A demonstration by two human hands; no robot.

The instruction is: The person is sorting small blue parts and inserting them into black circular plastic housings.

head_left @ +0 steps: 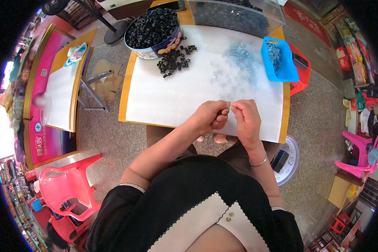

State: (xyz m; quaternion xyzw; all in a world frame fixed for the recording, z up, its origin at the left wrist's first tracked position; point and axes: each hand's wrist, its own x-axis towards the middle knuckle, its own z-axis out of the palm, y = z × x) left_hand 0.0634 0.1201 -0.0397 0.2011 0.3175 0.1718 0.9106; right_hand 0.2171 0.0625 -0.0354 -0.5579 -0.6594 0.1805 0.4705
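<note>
My left hand (pixel 213 116) is curled closed above the near edge of the white-covered table (pixel 168 96). My right hand (pixel 247 122) pinches right beside it, the fingertips of both hands almost meeting. A tiny pale bit shows between the fingertips, too small to name, and a dark spot shows in the curl of my left hand. Beyond my hands, many small clear light-blue pieces (pixel 241 56) lie scattered on the white sheet. Farther left, a loose heap of small black parts (pixel 172 63) lies in front of a round tub (pixel 155 52) piled with more black parts.
A blue plastic basket (pixel 287 69) holding more light-blue pieces stands at the table's right edge, beside a red container (pixel 300 84). A clear bin (pixel 235 19) stands at the back. Below right is a round basin (pixel 290 161) with a black object; a pink chair (pixel 69 185) stands left.
</note>
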